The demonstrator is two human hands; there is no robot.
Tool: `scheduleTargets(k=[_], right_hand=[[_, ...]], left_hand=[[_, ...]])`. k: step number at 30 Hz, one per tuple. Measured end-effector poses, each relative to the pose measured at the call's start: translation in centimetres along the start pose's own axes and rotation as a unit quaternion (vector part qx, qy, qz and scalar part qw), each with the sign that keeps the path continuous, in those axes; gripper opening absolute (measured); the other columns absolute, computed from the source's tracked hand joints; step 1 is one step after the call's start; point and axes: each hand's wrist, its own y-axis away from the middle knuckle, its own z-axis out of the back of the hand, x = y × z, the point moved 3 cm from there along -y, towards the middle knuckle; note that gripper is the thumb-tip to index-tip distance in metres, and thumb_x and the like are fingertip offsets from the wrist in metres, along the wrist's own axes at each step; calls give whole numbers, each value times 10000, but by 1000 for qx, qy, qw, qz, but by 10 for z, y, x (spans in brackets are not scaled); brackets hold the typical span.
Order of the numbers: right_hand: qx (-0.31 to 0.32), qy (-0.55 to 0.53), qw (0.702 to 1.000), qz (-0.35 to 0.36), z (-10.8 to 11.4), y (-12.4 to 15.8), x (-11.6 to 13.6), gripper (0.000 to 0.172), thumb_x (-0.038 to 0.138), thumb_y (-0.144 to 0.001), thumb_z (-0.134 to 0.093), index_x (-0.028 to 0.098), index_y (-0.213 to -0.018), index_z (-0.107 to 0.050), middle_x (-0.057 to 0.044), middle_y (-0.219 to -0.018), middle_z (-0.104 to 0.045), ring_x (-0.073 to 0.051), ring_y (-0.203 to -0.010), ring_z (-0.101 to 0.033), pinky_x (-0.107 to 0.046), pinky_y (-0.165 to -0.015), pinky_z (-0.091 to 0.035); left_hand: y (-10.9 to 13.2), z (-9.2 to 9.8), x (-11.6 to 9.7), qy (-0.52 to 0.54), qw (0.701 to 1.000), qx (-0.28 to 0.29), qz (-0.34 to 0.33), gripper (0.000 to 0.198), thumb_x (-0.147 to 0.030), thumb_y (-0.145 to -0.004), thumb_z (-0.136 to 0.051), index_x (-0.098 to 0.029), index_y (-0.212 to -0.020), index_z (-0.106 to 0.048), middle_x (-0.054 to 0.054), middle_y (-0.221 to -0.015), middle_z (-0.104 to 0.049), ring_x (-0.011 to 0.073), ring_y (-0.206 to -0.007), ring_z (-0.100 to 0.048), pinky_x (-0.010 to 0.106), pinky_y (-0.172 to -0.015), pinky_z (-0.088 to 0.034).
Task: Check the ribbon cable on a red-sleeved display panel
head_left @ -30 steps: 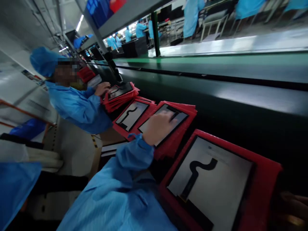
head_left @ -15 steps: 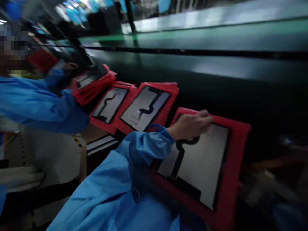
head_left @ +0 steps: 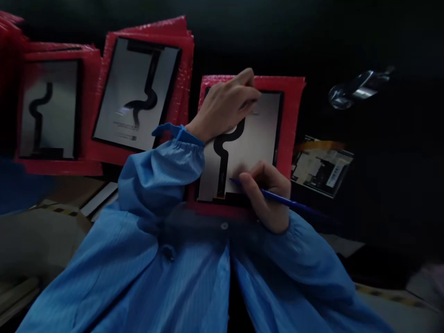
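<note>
Right hand [head_left: 268, 199] closed around a blue pen [head_left: 277, 199], tip down near the lower edge of the near panel [head_left: 258, 138], just beside the foot of the black S-shaped ribbon cable [head_left: 225, 148]. Left hand [head_left: 224, 106] loosely curled, holding nothing, fingertips pressed on the panel's upper part near the top rim of the red tray [head_left: 293, 120]. Panel directly ahead, between the two hands, long axis running away from the body, cable following that same line. Pen shaft trailing out to the right, across the tray's lower right corner. Right hand nearer the cable's lower end; left hand nearer its upper bend.

Red tray cradling exactly this one grey panel, seated flat inside a dark frame. To the left, a second red tray [head_left: 182, 69] atop a stack, tilted, bearing a similar panel with its own curled cable; further left, a third tray [head_left: 90, 111] with another panel, partly in shadow. Right of the near tray, a small card of components [head_left: 321, 166] lying on the dark bench, well apart from a shiny metal piece [head_left: 359, 85] further back, too blurred to identify. Blue sleeves covering both forearms.
</note>
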Motion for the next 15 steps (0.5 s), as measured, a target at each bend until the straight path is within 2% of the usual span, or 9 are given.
scheduleTargets(k=[2,4,9,12,15], right_hand=[[-26,-4,1000,14,-10,-4,-6,398,243,-930,-624,202,-618,-381,60,-528,-338,-67,-459,-296,-208,-438,-266],[-24,14,999,17,-15,-5,-9,405,179,-901,-594,201,-592,-334,60,-524,-289,-67,-470,-249,-213,-447,-248],[28,80,996,18,-18,0,-8,371,174,-903,-558,198,-606,-338,57,-544,-296,-65,-481,-254,-209,-458,-250],[31,88,995,36,-21,2,-7,362,131,-888,-540,199,-610,-318,58,-554,-279,-64,-481,-243,-208,-456,-253],[5,86,995,50,-22,3,-8,360,105,-878,-550,196,-606,-331,60,-547,-294,-64,-475,-259,-210,-441,-240]], left_hand=[[0,2,1,-9,1000,0,-2,278,-231,-1010,-538,-141,-1179,-740,91,-1259,-611,238,-1067,-644,385,-911,-484],[2,4,1,-13,1000,0,2,283,-236,-1000,-539,-161,-1169,-752,77,-1244,-620,230,-1090,-641,361,-910,-476],[4,5,0,0,1000,1,16,435,-223,-970,-362,-153,-1156,-748,53,-1192,-603,242,-1134,-646,383,-910,-456],[3,5,0,12,1000,7,16,489,-196,-941,-304,-127,-1147,-742,55,-1176,-589,258,-1151,-639,414,-910,-444],[2,6,2,19,1000,8,4,465,-168,-947,-325,-98,-1140,-742,75,-1190,-603,227,-1140,-613,379,-923,-424]])
